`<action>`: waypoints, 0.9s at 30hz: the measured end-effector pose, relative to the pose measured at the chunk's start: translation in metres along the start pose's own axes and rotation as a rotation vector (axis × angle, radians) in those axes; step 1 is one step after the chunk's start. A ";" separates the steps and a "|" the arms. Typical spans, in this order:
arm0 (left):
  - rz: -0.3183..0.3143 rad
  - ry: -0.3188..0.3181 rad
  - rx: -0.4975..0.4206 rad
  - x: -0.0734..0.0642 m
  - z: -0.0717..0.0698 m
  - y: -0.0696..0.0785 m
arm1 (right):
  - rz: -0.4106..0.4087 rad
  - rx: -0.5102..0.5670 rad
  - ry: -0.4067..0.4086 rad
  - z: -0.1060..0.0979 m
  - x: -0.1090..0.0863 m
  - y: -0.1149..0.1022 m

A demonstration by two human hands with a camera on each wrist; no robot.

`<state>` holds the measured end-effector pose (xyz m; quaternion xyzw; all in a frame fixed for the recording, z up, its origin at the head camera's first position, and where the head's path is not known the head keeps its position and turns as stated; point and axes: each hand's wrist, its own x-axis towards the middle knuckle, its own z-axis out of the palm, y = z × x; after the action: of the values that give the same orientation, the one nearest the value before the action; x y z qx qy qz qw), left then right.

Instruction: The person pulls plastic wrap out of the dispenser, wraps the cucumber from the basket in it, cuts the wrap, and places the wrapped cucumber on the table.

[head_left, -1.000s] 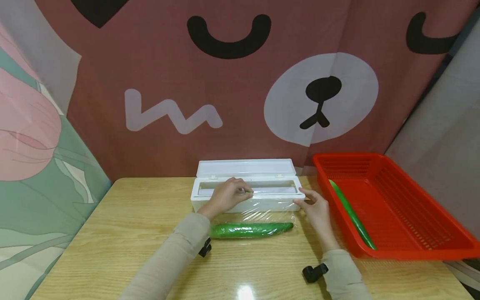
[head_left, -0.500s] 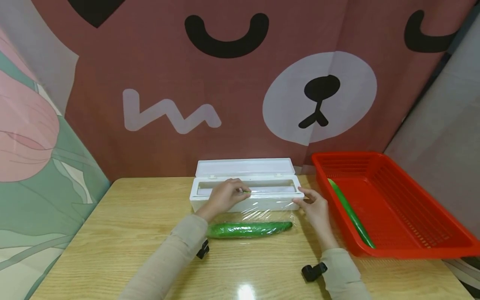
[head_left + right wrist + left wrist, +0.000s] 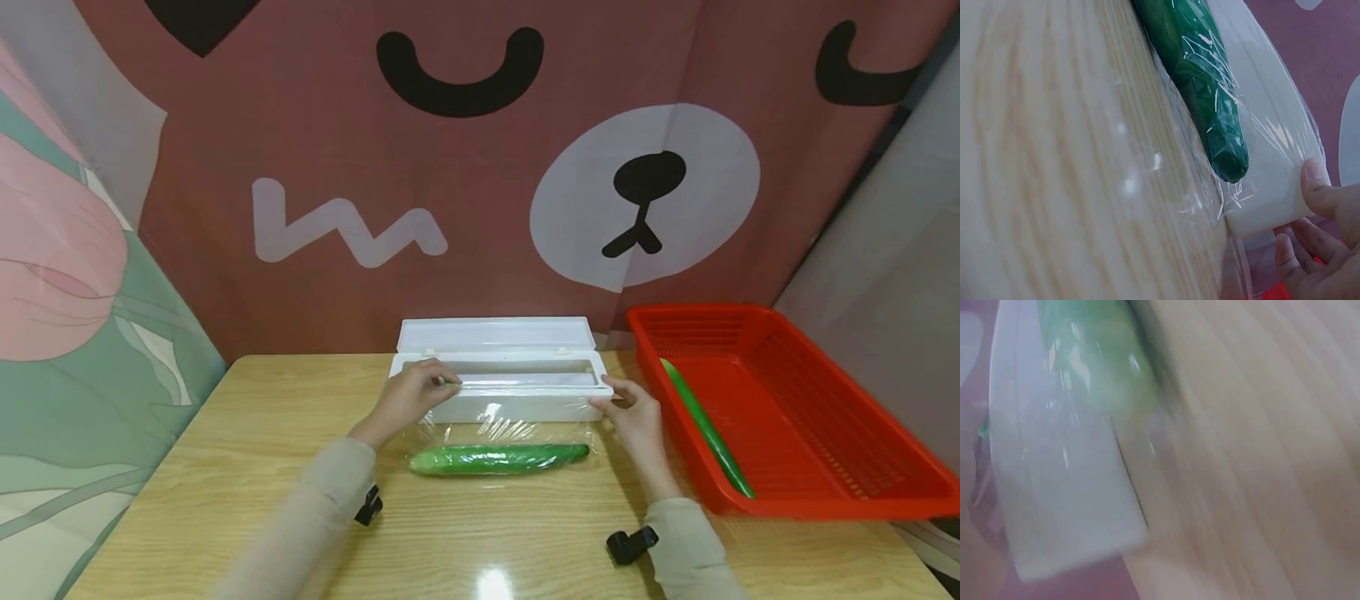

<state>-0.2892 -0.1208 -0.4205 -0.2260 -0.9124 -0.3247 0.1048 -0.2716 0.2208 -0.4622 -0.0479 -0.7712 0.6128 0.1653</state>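
Note:
A white cling film box [image 3: 606, 367] stands at the back of the table with its lid [image 3: 495, 335] raised. Clear cling film [image 3: 510, 431] runs from its front down over a green cucumber [image 3: 498, 459], which lies crosswise before the box. My left hand [image 3: 411, 397] is at the left part of the box's front rail, pinching a small green slide cutter [image 3: 984, 430], mostly hidden by the fingers. My right hand [image 3: 633, 417] grips the box's right end, thumb [image 3: 1315, 187] on the front edge and fingers around the end. The left wrist view is blurred.
A red plastic basket [image 3: 847, 507] stands at the right, close beside my right forearm. Another cucumber [image 3: 708, 429] leans inside it along the left wall. A printed curtain [image 3: 337, 300] hangs right behind the wooden table [image 3: 225, 500].
My left hand has slid left along the box's front rail with the slide cutter. My right hand keeps its grip on the box's right end. The cucumber's left end is now uncovered by the arm.

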 end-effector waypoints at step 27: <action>0.072 0.017 0.068 -0.024 -0.036 -0.032 | 0.022 0.002 -0.007 -0.002 -0.003 -0.001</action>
<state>-0.2814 -0.1737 -0.4188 -0.2520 -0.9134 -0.2913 0.1316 -0.2680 0.2215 -0.4619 -0.0542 -0.7707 0.6154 0.1559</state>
